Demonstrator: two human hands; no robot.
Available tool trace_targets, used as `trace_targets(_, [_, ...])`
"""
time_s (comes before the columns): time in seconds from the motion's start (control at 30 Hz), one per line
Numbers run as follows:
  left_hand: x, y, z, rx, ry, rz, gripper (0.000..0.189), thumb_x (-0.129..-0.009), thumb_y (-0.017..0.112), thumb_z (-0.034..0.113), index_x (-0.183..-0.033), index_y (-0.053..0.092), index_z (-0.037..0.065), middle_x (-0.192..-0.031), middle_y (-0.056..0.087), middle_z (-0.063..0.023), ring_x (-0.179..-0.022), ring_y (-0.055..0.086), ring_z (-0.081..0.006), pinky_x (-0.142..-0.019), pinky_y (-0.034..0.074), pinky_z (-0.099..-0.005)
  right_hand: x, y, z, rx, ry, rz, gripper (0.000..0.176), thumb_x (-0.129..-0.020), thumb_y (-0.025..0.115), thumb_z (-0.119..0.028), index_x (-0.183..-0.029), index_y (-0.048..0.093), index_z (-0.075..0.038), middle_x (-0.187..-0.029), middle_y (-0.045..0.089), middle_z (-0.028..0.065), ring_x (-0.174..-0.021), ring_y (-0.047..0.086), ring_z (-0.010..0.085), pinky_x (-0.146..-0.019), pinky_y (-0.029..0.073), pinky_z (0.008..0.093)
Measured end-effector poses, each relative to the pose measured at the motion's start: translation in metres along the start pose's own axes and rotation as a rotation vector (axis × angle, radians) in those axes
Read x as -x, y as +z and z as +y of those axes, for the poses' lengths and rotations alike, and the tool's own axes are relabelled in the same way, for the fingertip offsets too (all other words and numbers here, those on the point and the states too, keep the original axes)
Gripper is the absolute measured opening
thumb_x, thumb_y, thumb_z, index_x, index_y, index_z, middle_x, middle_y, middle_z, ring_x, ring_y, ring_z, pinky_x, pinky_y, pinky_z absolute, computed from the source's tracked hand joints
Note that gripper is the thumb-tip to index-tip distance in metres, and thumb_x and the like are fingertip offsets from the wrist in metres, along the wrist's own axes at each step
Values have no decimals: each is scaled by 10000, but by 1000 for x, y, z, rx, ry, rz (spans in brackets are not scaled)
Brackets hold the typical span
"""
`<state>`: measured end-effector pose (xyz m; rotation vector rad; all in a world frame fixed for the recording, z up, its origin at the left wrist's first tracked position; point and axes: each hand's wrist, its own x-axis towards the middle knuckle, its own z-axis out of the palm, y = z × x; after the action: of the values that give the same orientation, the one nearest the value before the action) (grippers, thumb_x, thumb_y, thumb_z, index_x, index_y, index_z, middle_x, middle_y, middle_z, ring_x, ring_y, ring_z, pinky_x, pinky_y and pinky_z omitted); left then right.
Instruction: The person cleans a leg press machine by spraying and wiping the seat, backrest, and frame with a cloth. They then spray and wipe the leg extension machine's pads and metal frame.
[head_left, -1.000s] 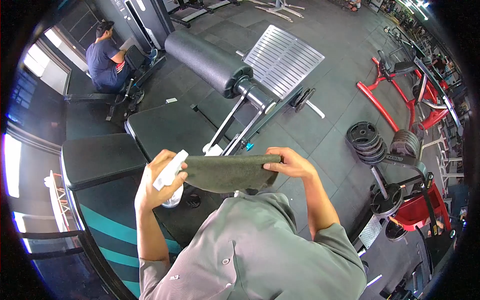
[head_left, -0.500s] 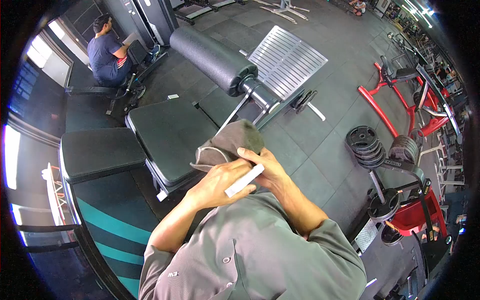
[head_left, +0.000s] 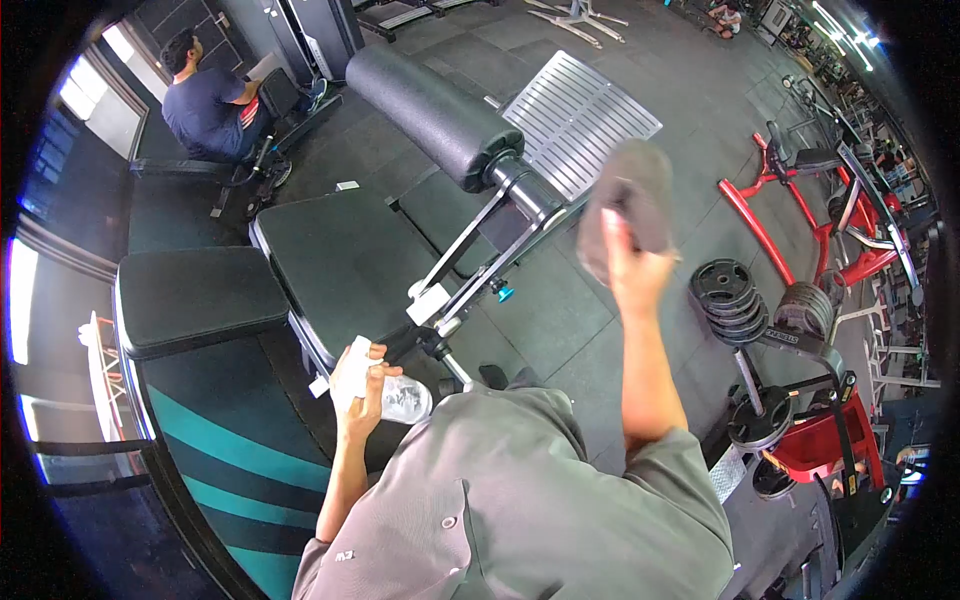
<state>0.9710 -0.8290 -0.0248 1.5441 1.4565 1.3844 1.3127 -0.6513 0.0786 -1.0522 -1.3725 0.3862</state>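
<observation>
My left hand [head_left: 358, 395] is closed around a spray bottle with a white head [head_left: 353, 370] and what looks like a clear body [head_left: 406, 400], low beside the black padded seat [head_left: 345, 270]. Out to the right, my right hand [head_left: 637, 275] grips a grey-brown cloth [head_left: 640, 195], smeared by motion, with the thumb over its near side. The cloth is in front of the silver slatted footplate's [head_left: 575, 115] lower right corner from this view. A black roller pad [head_left: 430, 115] sits on a metal arm above the bench, between the two hands.
A second black pad [head_left: 200, 300] adjoins the seat on the left. At the right stand stacked weight plates [head_left: 728, 290] and a red-framed machine [head_left: 755, 230]. A person [head_left: 210, 110] sits on a machine at the upper left; another person [head_left: 725, 20] is far back.
My hands have parted. The right hand has carried the cloth up and to the right; the left has moved down and left with the spray bottle. The metal arm's lower end is now uncovered.
</observation>
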Motion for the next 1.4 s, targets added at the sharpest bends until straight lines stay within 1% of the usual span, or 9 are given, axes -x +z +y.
trace_targets(0.1, [16,7,-8,202,-242,88,268,-969,578,191,-1070,600,-56,-979,666,-146,-762,718,-206,-673,556,-302,-8,56,79,527,-424,-240,561,-733,816,-298,-1236,645,-118,-1459,397,242,-1255,503,421,-1005,449,464])
trace_targets(0.27, [33,14,-26,135,-325,-2,343,-952,627,206,-1145,585,-73,-979,676,-109,-775,715,-195,-700,552,-300,-43,97,107,719,230,-710,871,-710,788,-470,-1461,450,-186,-1179,658,213,-983,666,410,-829,535,511])
trace_targets(0.47, [52,17,-88,360,-431,60,451,-993,588,275,-1293,533,-57,-1034,666,-132,-806,710,-220,-715,559,-344,4,94,108,834,-212,-371,739,-767,778,-356,-1375,501,-40,-1057,629,220,-954,623,413,-761,549,489])
trace_targets(0.67, [68,7,-109,424,-544,13,495,-1016,488,439,-1165,591,-22,-1057,680,-198,-906,686,-231,-852,522,-373,-51,92,131,671,361,-798,789,-805,602,-654,-1298,569,-38,-987,710,228,-945,686,404,-825,529,483])
trace_targets(0.8, [71,22,-112,360,-552,-112,526,-978,537,514,-1114,587,9,-914,719,-157,-805,665,-188,-760,511,-331,-3,97,112,666,54,-370,664,-809,718,-401,-1338,546,-38,-1233,605,268,-1111,587,447,-895,512,499])
trace_targets(0.93, [59,33,-103,342,-541,-95,403,-931,663,350,-1122,561,10,-838,712,-136,-780,665,-169,-727,518,-306,25,86,97,824,-246,-346,815,-674,818,-176,-1415,481,-119,-1335,520,220,-1189,508,431,-954,496,485])
trace_targets(1.07, [56,29,-100,250,-598,-230,390,-799,764,92,-1128,569,14,-848,712,-109,-835,668,-176,-768,531,-317,-23,91,104,694,246,-559,704,-758,764,-377,-1365,542,-98,-1183,618,224,-1035,625,413,-860,527,484])
trace_targets(1.23, [61,30,-108,174,-551,-148,373,-823,745,93,-1140,568,10,-830,705,-95,-824,667,-169,-768,531,-323,11,101,107,858,-196,-266,651,-765,774,-318,-1303,577,-8,-1057,634,184,-904,614,386,-725,533,489])
trace_targets(1.4, [69,37,-123,278,-511,10,329,-853,716,91,-1128,567,-12,-830,706,-102,-817,692,-189,-773,536,-331,-10,100,109,839,12,-422,627,-791,735,-383,-1276,591,-11,-1026,656,201,-955,635,388,-751,543,475])
